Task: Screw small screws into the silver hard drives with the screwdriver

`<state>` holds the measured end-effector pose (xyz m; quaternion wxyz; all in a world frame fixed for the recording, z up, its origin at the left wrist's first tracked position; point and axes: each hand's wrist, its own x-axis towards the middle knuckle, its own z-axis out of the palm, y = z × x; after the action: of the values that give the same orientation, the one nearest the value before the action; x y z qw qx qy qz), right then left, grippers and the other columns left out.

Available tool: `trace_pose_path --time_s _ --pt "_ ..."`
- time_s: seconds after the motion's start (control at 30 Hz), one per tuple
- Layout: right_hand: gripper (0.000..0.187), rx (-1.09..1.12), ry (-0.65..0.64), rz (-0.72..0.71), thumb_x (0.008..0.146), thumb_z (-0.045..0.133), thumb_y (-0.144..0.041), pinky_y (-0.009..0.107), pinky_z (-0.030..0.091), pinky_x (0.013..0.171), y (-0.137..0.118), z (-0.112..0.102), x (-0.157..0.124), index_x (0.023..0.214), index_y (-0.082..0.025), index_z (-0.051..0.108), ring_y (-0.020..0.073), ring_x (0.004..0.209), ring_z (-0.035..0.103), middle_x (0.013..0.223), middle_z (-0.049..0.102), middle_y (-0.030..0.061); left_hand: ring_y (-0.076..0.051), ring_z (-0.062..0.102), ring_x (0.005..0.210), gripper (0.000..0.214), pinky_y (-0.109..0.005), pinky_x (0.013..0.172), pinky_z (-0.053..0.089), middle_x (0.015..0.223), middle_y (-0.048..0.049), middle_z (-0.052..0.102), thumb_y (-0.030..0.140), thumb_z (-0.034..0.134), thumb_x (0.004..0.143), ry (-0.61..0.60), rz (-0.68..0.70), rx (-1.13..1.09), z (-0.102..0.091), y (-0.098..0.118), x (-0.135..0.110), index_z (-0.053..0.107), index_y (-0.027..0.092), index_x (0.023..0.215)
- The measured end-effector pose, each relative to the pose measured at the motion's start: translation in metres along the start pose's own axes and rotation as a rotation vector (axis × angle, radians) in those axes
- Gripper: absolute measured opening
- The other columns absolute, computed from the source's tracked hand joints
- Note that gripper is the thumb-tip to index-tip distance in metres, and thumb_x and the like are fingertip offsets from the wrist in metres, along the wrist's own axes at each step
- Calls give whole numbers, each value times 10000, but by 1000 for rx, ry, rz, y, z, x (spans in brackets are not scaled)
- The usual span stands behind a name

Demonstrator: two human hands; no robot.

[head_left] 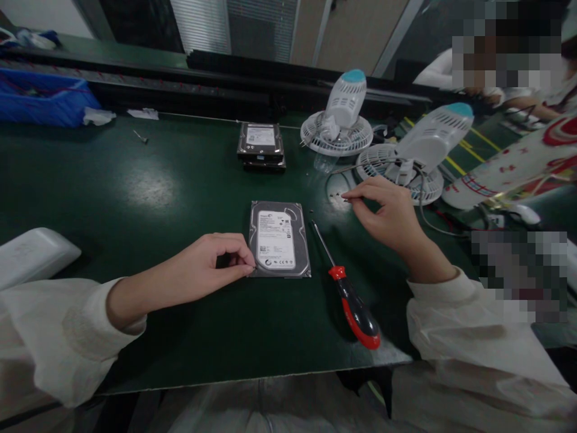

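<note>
A silver hard drive (279, 239) lies label up on the dark green table (135, 198) in front of me. My left hand (216, 260) rests beside it with curled fingers, thumb and forefinger pinching the drive's lower left corner. My right hand (385, 211) reaches to the right of the drive, its fingertips pinched together over tiny screws (336, 195) on the mat. What it holds is too small to make out. A screwdriver with a red and black handle (351, 300) lies between the drive and my right arm, its tip pointing away.
Two stacked hard drives (261, 146) sit further back. Two small white desk fans (345, 117) (424, 150) lie tilted at the right rear, with cables. A white object (33, 252) rests at the left edge, a blue bin (40, 96) at far left. Another person sits at the right.
</note>
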<state>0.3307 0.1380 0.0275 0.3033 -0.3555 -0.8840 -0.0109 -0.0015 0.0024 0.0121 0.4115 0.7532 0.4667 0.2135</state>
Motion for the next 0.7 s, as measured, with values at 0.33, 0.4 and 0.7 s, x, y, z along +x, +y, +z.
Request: trace_pose_path --time_s 0.33,0.4,0.7 --pt "221 0 -2 4 893 542 -191 351 553 759 0 1 1 911 -198 762 188 826 678 865 730 74 -137 611 798 129 -279 703 498 933 10 656 328 635 956 26 11 21 3 2 0 703 226 914" --pt "222 0 -7 11 897 539 -193 355 554 766 0 1 0 915 -206 761 189 833 679 871 731 70 -133 606 786 129 -275 691 493 928 12 654 329 639 953 33 9 23 4 2 -1 703 227 908" --pt "223 4 -21 29 893 536 -200 366 555 791 0 1 0 919 -200 757 198 862 680 892 733 76 -137 613 779 125 -278 689 498 918 9 673 327 655 935 39 -12 29 4 5 -1 714 224 895"
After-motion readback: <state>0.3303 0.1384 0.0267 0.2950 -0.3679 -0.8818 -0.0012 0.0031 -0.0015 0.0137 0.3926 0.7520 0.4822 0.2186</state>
